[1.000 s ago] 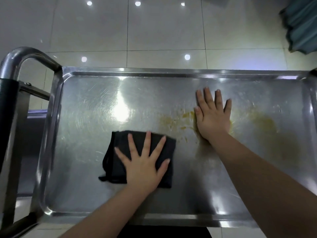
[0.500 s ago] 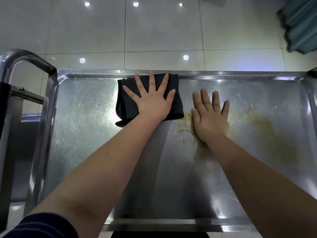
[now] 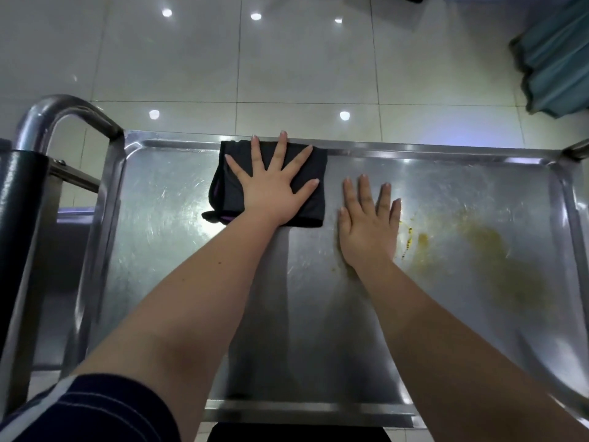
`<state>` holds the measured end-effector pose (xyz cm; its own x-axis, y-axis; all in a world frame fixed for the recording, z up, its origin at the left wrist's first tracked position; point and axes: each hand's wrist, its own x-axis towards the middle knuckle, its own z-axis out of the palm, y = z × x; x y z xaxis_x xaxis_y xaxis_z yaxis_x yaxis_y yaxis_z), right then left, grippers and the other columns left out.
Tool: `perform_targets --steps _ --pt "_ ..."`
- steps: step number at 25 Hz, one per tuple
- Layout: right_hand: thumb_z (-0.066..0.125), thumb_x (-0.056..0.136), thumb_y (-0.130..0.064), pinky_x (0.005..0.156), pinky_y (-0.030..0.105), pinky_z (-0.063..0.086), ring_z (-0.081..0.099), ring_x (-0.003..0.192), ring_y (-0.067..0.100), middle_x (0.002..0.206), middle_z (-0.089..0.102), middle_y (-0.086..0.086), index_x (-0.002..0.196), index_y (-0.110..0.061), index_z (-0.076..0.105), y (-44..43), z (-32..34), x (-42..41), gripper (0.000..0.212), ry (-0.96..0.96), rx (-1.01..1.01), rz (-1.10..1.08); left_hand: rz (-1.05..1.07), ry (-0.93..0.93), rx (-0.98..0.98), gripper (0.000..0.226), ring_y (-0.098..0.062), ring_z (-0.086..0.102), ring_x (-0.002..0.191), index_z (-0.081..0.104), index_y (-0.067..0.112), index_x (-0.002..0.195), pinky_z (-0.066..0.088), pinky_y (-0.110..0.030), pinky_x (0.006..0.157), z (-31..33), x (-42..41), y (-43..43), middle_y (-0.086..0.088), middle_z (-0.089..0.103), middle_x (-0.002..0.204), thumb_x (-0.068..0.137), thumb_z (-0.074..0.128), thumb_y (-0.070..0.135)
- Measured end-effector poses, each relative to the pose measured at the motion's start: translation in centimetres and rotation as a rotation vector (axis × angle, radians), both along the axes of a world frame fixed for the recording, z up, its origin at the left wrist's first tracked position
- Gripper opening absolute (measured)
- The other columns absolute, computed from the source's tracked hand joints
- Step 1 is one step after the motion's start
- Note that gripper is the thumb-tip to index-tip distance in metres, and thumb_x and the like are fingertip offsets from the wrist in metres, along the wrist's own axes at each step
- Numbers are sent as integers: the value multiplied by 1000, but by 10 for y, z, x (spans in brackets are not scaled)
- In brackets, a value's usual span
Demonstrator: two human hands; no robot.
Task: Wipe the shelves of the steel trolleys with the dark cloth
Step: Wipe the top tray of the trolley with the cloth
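Soft black fabric, the dark cloth (image 3: 231,186) looks light and limp. I judge it will slide easily over smooth steel under a flat palm; to lift it, a pinch at a folded edge seems best. It is folded into a thick rectangle, with a thin purple seam on its left side. It lies against the far rim of the trolley shelf (image 3: 178,250). The left hand (image 3: 271,189) presses it with straight, spread fingers, gripping nothing. The right hand (image 3: 366,224) rests flat on bare steel just beside it. Yellowish stains (image 3: 478,244) remain further right.

Glossy pale floor tiles (image 3: 302,59) with ceiling-light reflections; teal fabric (image 3: 554,55) far right.
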<state>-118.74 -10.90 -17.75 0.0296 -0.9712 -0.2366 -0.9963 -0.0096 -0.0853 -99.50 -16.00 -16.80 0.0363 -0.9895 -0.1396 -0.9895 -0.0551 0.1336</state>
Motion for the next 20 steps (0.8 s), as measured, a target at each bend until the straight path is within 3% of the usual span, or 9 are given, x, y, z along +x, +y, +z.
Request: perform_targets --steps 9,13,20 --pt "-6 95 -55 117 54 -13 -22 147 29 162 -13 -10 150 -45 -16 0 1 2 57 26 3 55 45 -49 50 64 -37 -16 147 -9 67 140 -10 -81 99 9 132 11 15 -15 162 80 4 87" --pt "-5 94 -61 113 56 -19 -24 146 33 160 -17 -12 147 -49 -20 3 5 2 57 72 27 119 68 -32 75 66 -35 -16 148 -9 68 139 -9 -80 100 14 149 15 16 -14 162 78 4 89" --pt "-7 91 -66 114 59 -16 -25 146 33 158 -22 -13 146 -49 -23 2 3 2 60 68 17 121 109 8 99 69 -32 -14 148 -9 70 137 -9 -78 102 14 181 15 19 -10 162 74 5 93"
